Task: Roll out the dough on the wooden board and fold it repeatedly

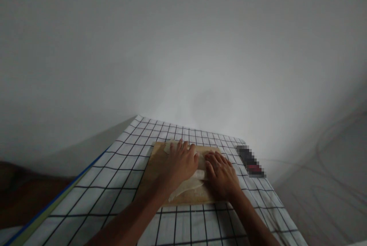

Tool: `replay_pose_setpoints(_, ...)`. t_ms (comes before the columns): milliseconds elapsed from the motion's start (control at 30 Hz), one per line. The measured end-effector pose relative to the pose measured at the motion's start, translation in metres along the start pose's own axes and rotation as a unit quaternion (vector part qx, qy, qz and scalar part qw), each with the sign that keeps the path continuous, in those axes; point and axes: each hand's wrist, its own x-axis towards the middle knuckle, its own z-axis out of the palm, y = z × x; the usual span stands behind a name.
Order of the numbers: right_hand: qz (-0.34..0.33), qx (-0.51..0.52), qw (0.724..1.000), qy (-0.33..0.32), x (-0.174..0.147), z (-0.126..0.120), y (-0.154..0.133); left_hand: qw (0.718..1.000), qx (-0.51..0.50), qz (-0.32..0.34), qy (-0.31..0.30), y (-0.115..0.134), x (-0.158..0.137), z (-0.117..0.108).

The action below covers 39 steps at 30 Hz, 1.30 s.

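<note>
Dough (185,189), judging by its pale, soft look, lies in a thin sheet on a wooden board (150,167) at the lower centre of the frame, partly hidden by both hands. The left hand (183,162) is laid over the sheet's middle, back up, fingers spread wide and pointing to the top of the frame. The right hand (222,171) rests at the sheet's right side, fingers long and closer together, thumb held apart. Neither is curled into a fist; whether anything is pinned under the palms, I cannot tell. Between them shows a paler, rounded band (198,174), which could be a rolling pin or a fold of the sheet. As for progress, the flattening looks well advanced: the sheet reaches from near the board's far edge almost to its near one. Its outline is uneven, tapering to a point at lower left, and no cuts show in the visible part, so shaping seems unfinished. Checked cloth (114,177) spreads beneath the board, with a pixelated object (250,162) at right of centre.
</note>
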Motion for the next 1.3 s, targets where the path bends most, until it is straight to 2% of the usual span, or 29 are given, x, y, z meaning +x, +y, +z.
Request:
replay_pose_setpoints(233,0.0,-0.009,1.0,0.024,-0.027,0.0,-0.01,0.999,-0.012,0.027,0.044,0.007,-0.02,-0.006)
replay_pose_setpoints(367,-0.006,-0.01,0.999,0.038,-0.029,0.001,-0.01,0.998,-0.025,0.016,0.049,0.01,-0.025,-0.009)
replay_pose_setpoints(500,-0.001,0.001,1.0,0.03,-0.012,-0.002,-0.008,0.998,-0.037,-0.023,0.05,0.011,-0.017,-0.011)
replay_pose_setpoints(733,-0.022,0.04,0.999,-0.018,0.046,0.004,0.017,0.993,-0.062,-0.095,0.014,0.006,0.006,-0.021)
replay_pose_setpoints(933,-0.122,-0.054,0.99,-0.049,0.084,0.021,0.036,0.993,-0.05,-0.107,0.021,0.001,0.012,-0.015)
replay_pose_setpoints(1133,-0.153,-0.097,0.981,-0.064,0.096,0.03,0.04,0.992,-0.04,-0.121,0.0,-0.004,0.019,-0.012)
replay_pose_setpoints(1300,-0.135,-0.118,0.981,-0.079,0.086,0.029,0.039,0.994,-0.027,-0.102,0.017,-0.005,0.021,-0.008)
